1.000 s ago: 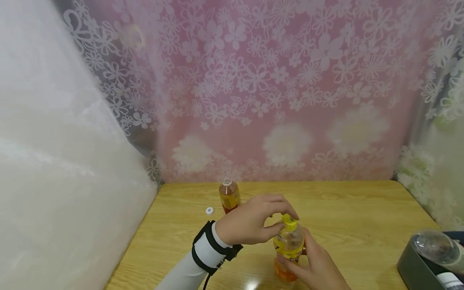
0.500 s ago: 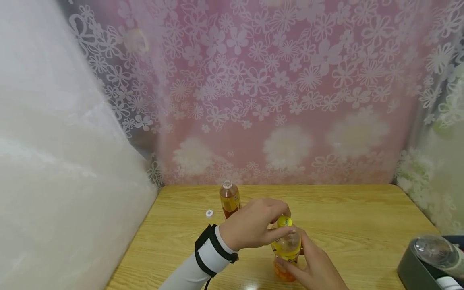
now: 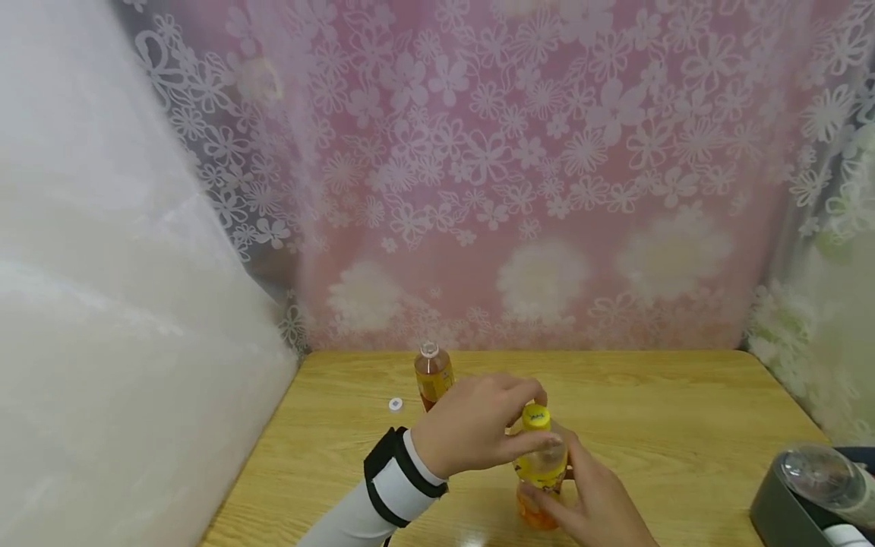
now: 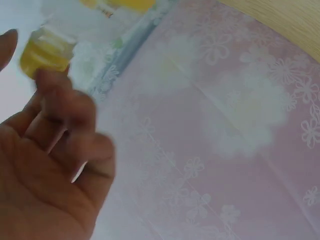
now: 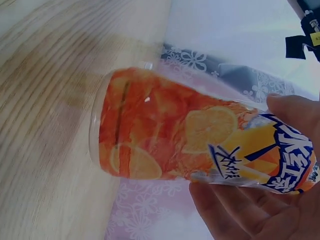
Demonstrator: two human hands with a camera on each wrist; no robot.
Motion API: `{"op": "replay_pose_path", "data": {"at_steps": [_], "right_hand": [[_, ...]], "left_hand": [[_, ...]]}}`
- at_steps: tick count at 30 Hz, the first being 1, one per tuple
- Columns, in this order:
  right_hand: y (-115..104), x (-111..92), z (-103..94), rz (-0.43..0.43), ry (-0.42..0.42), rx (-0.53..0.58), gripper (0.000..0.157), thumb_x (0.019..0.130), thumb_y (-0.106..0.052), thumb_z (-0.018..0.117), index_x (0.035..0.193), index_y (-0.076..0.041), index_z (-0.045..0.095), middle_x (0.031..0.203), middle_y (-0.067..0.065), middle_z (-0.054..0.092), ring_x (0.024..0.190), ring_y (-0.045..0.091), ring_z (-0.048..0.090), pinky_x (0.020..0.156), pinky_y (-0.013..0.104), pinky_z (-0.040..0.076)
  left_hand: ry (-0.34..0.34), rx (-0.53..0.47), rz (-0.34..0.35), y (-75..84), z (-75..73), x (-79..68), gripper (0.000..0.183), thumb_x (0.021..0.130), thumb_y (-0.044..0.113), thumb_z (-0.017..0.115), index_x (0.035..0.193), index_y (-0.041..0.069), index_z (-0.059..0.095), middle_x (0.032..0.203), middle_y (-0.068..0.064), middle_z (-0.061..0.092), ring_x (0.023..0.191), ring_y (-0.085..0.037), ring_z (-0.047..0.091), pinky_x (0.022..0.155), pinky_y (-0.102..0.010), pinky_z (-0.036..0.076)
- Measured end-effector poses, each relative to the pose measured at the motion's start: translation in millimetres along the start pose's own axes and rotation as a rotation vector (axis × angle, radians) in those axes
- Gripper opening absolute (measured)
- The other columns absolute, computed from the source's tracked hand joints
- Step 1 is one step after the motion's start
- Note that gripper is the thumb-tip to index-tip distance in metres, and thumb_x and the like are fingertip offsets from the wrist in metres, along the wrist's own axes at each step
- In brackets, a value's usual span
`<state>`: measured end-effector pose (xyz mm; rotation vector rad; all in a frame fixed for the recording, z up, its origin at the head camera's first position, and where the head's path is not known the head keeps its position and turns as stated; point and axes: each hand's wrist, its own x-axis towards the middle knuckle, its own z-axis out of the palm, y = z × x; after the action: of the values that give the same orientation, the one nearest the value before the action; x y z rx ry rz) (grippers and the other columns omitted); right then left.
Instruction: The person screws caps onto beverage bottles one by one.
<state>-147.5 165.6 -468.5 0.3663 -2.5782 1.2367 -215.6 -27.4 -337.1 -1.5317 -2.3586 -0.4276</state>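
A yellow-capped iced tea bottle [image 3: 544, 460] with an orange label stands upright near the table's front. My right hand [image 3: 596, 494] grips its body from the right, thumb in front and fingers behind. The right wrist view shows the lemon pictures on that bottle's label [image 5: 165, 130]. My left hand [image 3: 475, 427] is at the top of the bottle, fingers bent around the far side of the yellow cap [image 3: 536, 416]. Its thumb lies across below the cap; in the left wrist view the thumb [image 4: 6, 49] stands apart from the cap [image 4: 45, 56], while a fingertip meets it.
Behind my left hand stands another tea bottle [image 3: 434, 372], uncapped, with a white cap [image 3: 396, 405] lying to its left. A grey bin [image 3: 786, 494] at the right edge holds a clear bottle [image 3: 820, 472] and a white-capped one [image 3: 844, 534]. Floral curtains enclose the wooden table [image 3: 670, 410].
My left thumb has moved from the cap to below it, and the cap shows more. The bottle has tipped slightly and shifted a little left. My right hand keeps its grip.
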Motion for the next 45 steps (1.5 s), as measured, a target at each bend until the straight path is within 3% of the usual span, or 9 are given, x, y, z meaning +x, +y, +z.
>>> {"op": "replay_pose_path", "data": {"at_steps": [4,9,13,20,25,32,38,42,45], "right_hand": [[1,0,3.1,-0.01,-0.001,-0.022,0.077,0.082,-0.045,0.084,0.145,-0.026,0.045,0.112,-0.024,0.063,0.095,-0.001,0.065,0.077,0.029,0.057],[0,-2,4.1,-0.011,-0.011,-0.034,0.07,0.085,-0.046,0.081,0.142,-0.024,0.047,0.11,-0.022,0.064,0.094,0.001,0.066,0.076,0.03,0.057],[-1,-4,2.0,-0.014,-0.017,-0.038,0.068,0.085,-0.046,0.081,0.141,-0.024,0.048,0.11,-0.021,0.065,0.092,-0.001,0.065,0.074,0.027,0.056],[0,3,2.0,-0.006,-0.016,-0.04,0.076,0.085,-0.046,0.081,0.147,-0.029,0.041,0.111,-0.022,0.064,0.093,0.0,0.066,0.076,0.03,0.056],[-2,5,0.6,0.008,-0.015,-0.057,0.076,0.085,-0.047,0.081,0.147,-0.035,0.039,0.109,-0.022,0.064,0.091,-0.001,0.064,0.075,0.029,0.055],[-2,1,-1.2,-0.041,-0.026,-0.026,0.071,0.086,-0.045,0.08,0.144,-0.032,0.043,0.111,-0.023,0.064,0.093,-0.001,0.065,0.076,0.029,0.056],[-2,1,-6.8,-0.089,-0.023,0.001,0.068,0.085,-0.038,0.082,0.142,-0.029,0.044,0.113,-0.022,0.065,0.097,0.002,0.066,0.076,0.027,0.057],[-1,0,-6.6,-0.073,-0.048,0.017,0.07,0.086,-0.039,0.082,0.143,-0.032,0.043,0.115,-0.023,0.064,0.099,0.001,0.066,0.078,0.028,0.057],[-1,0,-5.0,-0.061,-0.056,0.016,0.073,0.085,-0.04,0.082,0.146,-0.033,0.041,0.116,-0.023,0.064,0.098,0.0,0.066,0.079,0.029,0.057]], "left_hand": [[0.024,0.046,0.004,2.0,4.7,-0.9,0.031,0.099,0.047,0.065,0.104,0.016,0.063,0.077,0.01,0.061,0.059,0.003,0.044,0.053,-0.009,0.034],[-0.057,-0.014,0.094,2.4,1.8,-3.8,0.019,0.103,0.033,0.061,0.114,0.018,0.065,0.104,0.009,0.065,0.083,-0.001,0.053,0.075,-0.01,0.042],[-0.112,-0.053,0.147,4.8,-4.5,-7.2,0.015,0.102,0.022,0.063,0.116,0.02,0.067,0.099,0.01,0.054,0.086,-0.004,0.044,0.082,-0.011,0.036],[0.028,0.093,-0.018,4.1,-4.7,-5.7,0.028,0.1,0.045,0.063,0.117,0.023,0.066,0.085,0.014,0.06,0.059,0.005,0.042,0.05,-0.009,0.031],[0.051,0.156,-0.058,6.4,-2.2,-2.2,0.033,0.096,0.053,0.065,0.108,0.022,0.064,0.066,0.014,0.056,0.05,0.005,0.04,0.044,-0.01,0.027],[-0.005,0.039,0.051,3.2,4.4,-1.1,0.022,0.103,0.038,0.061,0.109,0.016,0.065,0.081,0.011,0.06,0.059,0.004,0.043,0.055,-0.007,0.034],[-0.087,-0.082,0.16,-2.9,0.8,-1.6,0.021,0.103,0.026,0.062,0.122,0.018,0.066,0.091,0.008,0.047,0.08,-0.004,0.04,0.075,-0.012,0.032],[-0.062,-0.037,0.1,-2.8,0.1,-2.9,0.025,0.102,0.034,0.062,0.123,0.021,0.065,0.098,0.012,0.054,0.081,-0.001,0.045,0.073,-0.01,0.036],[-0.001,0.02,0.016,0.0,3.2,-3.6,0.032,0.099,0.046,0.064,0.118,0.02,0.065,0.088,0.012,0.062,0.068,0.003,0.049,0.061,-0.009,0.038]]}}
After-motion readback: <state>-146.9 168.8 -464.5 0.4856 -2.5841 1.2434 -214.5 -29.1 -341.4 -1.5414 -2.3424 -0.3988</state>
